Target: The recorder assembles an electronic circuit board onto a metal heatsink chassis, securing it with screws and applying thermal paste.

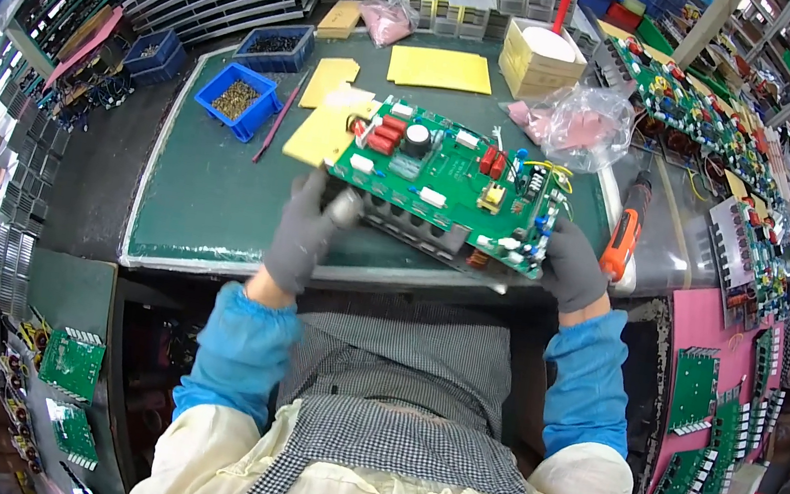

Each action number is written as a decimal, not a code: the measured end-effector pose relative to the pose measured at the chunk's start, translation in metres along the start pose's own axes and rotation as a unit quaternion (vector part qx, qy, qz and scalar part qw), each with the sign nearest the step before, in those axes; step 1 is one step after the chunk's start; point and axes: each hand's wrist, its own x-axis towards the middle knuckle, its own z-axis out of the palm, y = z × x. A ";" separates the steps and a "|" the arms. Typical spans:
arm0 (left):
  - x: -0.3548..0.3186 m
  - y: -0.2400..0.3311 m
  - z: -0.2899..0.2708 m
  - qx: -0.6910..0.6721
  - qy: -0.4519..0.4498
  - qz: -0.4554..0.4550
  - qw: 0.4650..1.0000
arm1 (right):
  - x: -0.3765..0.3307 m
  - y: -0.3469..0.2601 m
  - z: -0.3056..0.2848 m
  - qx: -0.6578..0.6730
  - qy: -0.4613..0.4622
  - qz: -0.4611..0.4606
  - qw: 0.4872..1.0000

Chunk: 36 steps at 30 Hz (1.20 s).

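A green circuit board (455, 177) on a dark finned metal heat sink (408, 224) is in front of me, tilted, with red, white and yellow parts on top. My right hand (574, 264), in a dark grey glove, closes on the board's right end; its fingertips are partly hidden. My left hand (301, 234), gloved alike and blurred, is at the board's near left corner. Its thumb and fingers are spread apart, with the thumb in front of the heat sink. Just right of my right hand lies an orange and black power screwdriver (626, 229).
The green-topped bench (208, 211) also bears a blue bin of small screws (238, 101), a darker blue bin (275, 46), yellow sheets (440, 69), a pink pen (279, 119), a wooden box (540, 60) and a clear plastic bag (588, 128). More circuit boards (694, 390) stand at the right.
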 end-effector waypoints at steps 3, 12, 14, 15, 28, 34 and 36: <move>0.022 -0.018 -0.016 -0.130 -0.082 -0.011 0.988 | -0.038 0.026 0.001 0.038 -0.111 0.018 0.993; 0.104 -0.020 -0.031 -0.347 -0.350 -0.185 0.850 | -0.099 0.111 0.069 0.133 -0.332 0.088 0.930; 0.103 -0.012 -0.046 -0.051 -0.299 -0.051 0.952 | -0.096 0.119 0.090 0.103 -0.406 0.057 0.906; 0.111 -0.021 -0.074 -0.042 -0.264 -0.087 0.960 | -0.095 0.129 0.104 0.093 -0.414 0.064 0.903; 0.038 0.105 -0.081 0.467 -0.179 0.212 0.840 | -0.041 0.198 0.197 0.115 -0.447 -0.022 0.887; 0.060 0.107 -0.024 0.499 -0.214 0.349 0.764 | -0.049 0.175 0.124 -0.089 -0.487 -0.095 0.864; 0.067 0.111 -0.009 0.504 -0.236 0.389 0.734 | -0.053 0.155 0.095 -0.159 -0.470 -0.137 0.857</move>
